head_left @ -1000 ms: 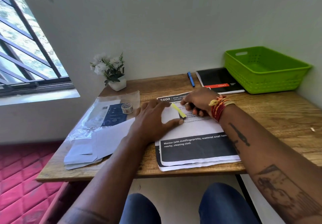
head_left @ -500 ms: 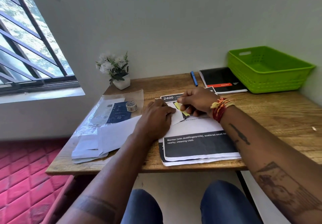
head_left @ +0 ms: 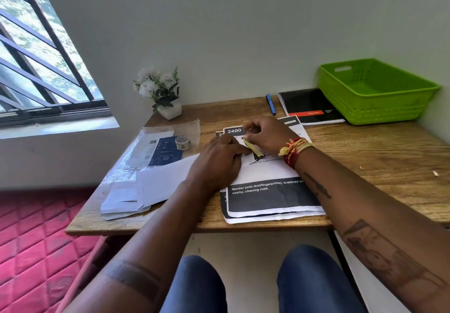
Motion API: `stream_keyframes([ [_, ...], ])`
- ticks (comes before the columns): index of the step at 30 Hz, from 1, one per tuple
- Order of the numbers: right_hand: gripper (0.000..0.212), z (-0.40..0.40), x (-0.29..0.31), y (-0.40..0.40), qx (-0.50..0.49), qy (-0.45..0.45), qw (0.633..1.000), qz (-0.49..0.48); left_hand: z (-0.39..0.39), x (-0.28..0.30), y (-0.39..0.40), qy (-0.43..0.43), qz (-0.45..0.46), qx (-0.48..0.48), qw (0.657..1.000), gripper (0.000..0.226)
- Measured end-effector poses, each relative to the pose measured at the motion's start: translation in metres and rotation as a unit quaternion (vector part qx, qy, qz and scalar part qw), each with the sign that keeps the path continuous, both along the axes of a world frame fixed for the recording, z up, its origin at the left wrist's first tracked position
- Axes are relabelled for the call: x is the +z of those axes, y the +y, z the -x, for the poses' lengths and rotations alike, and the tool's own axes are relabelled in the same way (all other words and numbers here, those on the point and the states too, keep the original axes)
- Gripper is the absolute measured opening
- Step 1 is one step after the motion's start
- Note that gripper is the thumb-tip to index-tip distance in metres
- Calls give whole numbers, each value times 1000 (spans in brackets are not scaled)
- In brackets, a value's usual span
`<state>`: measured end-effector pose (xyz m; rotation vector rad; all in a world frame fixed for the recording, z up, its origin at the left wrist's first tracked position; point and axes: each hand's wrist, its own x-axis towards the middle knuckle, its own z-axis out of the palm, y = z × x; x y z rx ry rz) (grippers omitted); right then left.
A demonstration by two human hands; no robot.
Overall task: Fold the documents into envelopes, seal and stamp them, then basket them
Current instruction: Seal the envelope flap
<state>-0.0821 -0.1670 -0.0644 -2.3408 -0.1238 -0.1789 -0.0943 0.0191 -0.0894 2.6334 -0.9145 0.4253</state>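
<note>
- We see the documents (head_left: 267,190), a stack of printed sheets, lying near the front edge of the wooden surface (head_left: 365,156); top sheet shows "2400" at its far end and a dark band with white text near us.
- Left hand (head_left: 219,159) rests palm down on the top sheet, fingers mostly straight, pressing the paper.
- Right hand (head_left: 267,134) sits at the far end of the sheet, fingers curled round a yellow marker (head_left: 253,148) whose dark end touches the paper; red and yellow threads on the wrist.
- White envelopes (head_left: 146,190) lie just left of the stack, overlapping a clear plastic packet (head_left: 155,151) with a blue card inside.
- Small tape roll (head_left: 182,141) sits on that packet.
- Green basket (head_left: 375,93) stands at the far right corner, well apart from the documents.
- Black notebook (head_left: 309,105) lies beside the basket, blue pen (head_left: 270,104) to its left.
- White potted flowers (head_left: 160,93) against the wall, far left of the surface.
- Barred window (head_left: 36,56) at left, red quilted mattress (head_left: 36,239) below.
</note>
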Motion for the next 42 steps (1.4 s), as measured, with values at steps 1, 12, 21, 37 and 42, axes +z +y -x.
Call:
stream_keyframes([
  [1,34,-2,-2,1,6,1,1000,-1,0,0,-1,2,-2,4,1000,43],
  [12,33,-7,-9,8,-26,-44,999,13,6,3,-3,26,-4,16,1000,39],
  [21,22,-3,0,-6,-29,20,990,-135,3,4,-2,26,-4,7,1000,36],
  [37,29,-8,-4,0,0,-16,997,-77,4,3,0,20,6,-10,1000,38],
  [42,22,-6,-8,0,26,-30,999,-19,2,1,0,7,5,-26,1000,40],
])
